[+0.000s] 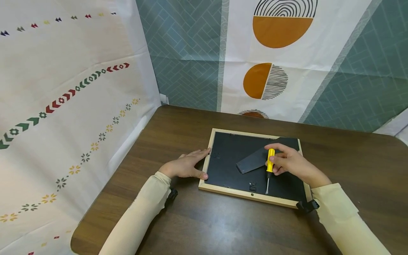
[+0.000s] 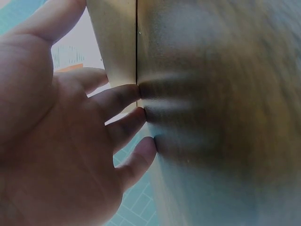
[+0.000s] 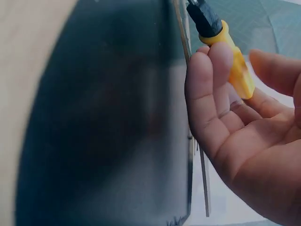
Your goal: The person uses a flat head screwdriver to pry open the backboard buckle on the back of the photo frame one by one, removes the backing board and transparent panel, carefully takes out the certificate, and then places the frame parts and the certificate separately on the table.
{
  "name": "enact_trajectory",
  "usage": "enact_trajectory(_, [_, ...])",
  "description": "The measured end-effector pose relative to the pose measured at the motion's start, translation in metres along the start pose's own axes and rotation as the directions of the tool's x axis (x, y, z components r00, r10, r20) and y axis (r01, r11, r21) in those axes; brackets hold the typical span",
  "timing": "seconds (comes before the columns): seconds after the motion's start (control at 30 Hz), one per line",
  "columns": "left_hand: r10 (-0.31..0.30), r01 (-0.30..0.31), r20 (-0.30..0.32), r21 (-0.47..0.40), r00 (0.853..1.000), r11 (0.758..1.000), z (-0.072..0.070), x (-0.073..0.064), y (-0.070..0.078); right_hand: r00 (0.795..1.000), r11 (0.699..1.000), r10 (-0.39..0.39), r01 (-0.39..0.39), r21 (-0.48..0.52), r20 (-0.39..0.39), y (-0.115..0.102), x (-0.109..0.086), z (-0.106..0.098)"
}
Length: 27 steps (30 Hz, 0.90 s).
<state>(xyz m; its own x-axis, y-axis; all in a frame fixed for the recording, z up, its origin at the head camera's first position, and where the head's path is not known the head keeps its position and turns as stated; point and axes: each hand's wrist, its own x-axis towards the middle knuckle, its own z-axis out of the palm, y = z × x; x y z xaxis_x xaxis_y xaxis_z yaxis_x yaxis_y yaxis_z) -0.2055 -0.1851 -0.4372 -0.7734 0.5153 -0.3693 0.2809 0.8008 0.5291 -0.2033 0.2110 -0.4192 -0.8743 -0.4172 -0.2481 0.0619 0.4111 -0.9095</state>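
A picture frame with a pale wood rim lies face down, its black backing board upward. A dark easel leg slants across the board. At the frame's left side, my left hand rests with fingers spread, thumb on the near left corner and a fingertip on the rim. My right hand holds a screwdriver by its yellow handle, over the right half of the board. Its metal shaft points toward the near rim. In the right wrist view, curled fingers lie against the dark board beside the yellow handle.
The brown wooden table extends around the frame on every side. A small metal hanger sits near the board's near edge. Patterned cloth hangs behind the table, and a white decorated cloth hangs along the left.
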Motion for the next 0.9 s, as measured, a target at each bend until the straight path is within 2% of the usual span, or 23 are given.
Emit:
enact_trajectory(0.23, [0.014, -0.013, 0.012, -0.019, 1.000, 1.000, -0.001, 0.001, 0.000, 0.999, 1.000, 0.007, -0.006, -0.024, 0.051, 0.002, 0.004, 0.003])
enact_trajectory(0.53, [0.015, -0.015, 0.013, -0.005, 1.000, 1.000, -0.001, 0.001, -0.001, 0.998, 0.994, -0.020, 0.026, -0.109, 0.053, 0.000, 0.003, 0.005])
enact_trajectory(0.7, [0.018, -0.018, 0.015, -0.008, 1.000, 1.000, -0.001, 0.001, 0.000, 0.997, 0.979, -0.080, 0.082, -0.186, 0.018, -0.006, -0.006, 0.009])
enact_trajectory(0.9, [0.016, -0.016, 0.010, -0.002, 1.000, 1.000, -0.002, 0.001, -0.001, 0.987, 0.956, -0.161, 0.160, -0.247, 0.016, -0.016, -0.021, 0.020])
